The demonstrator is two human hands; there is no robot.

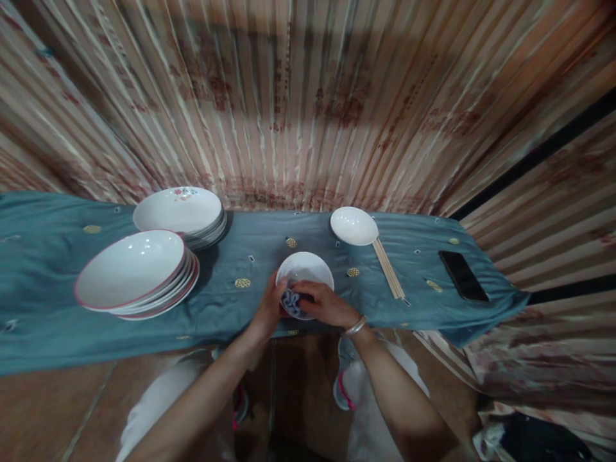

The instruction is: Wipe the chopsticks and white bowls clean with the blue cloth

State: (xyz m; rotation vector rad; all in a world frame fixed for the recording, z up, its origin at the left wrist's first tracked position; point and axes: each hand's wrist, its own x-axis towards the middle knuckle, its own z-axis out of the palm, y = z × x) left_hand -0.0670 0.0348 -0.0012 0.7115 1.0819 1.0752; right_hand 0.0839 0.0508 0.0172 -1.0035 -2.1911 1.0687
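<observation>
A small white bowl is at the front edge of the table, tilted a little toward me. My left hand grips its left rim, with the thumb over the edge. Inside the bowl, my right hand pinches a blue-and-white patterned cloth and presses it against the inner surface. The fingertips of the right hand are partly hidden by the cloth and the hand itself. A silver bracelet circles the right wrist.
Left of the hands stand a stack of red-rimmed plates and a stack of floral plates. Farther right are a small white dish, several chopsticks and a black phone. A teal cloth covers the table; a curtain hangs behind it.
</observation>
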